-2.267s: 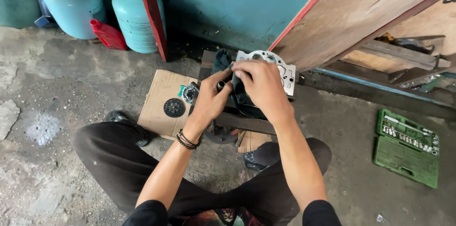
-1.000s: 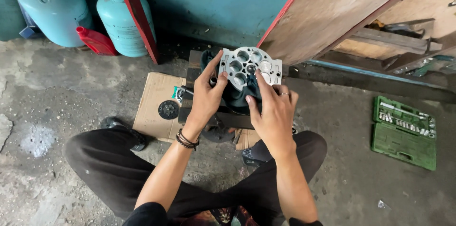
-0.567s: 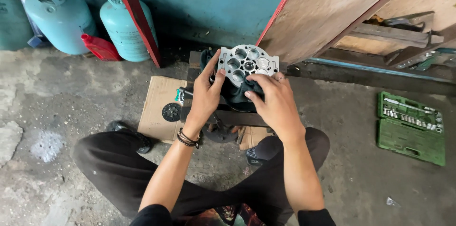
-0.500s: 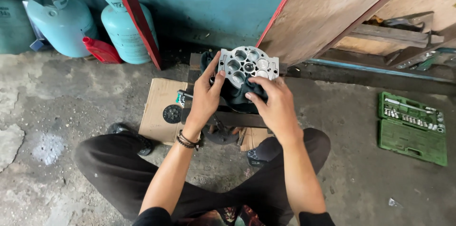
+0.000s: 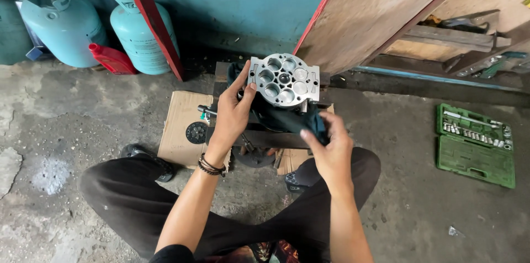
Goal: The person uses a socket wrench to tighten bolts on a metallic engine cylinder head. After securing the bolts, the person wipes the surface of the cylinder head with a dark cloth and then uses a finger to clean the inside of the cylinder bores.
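Left hand (image 5: 232, 116) has a firm grip on the metal block (image 5: 284, 79); right hand (image 5: 327, 150) pinches the dark rag (image 5: 287, 119) just below it. Probably best keeping the block steady while wiping.

**Metal block centred, tools to the right**

The metal block (image 5: 284, 79) is sitting between two hands, above a cardboard sheet (image 5: 182, 127) lying on the floor. Two gas cylinders (image 5: 138, 33) are standing behind-left; a socket set case (image 5: 475, 144) is lying well right.
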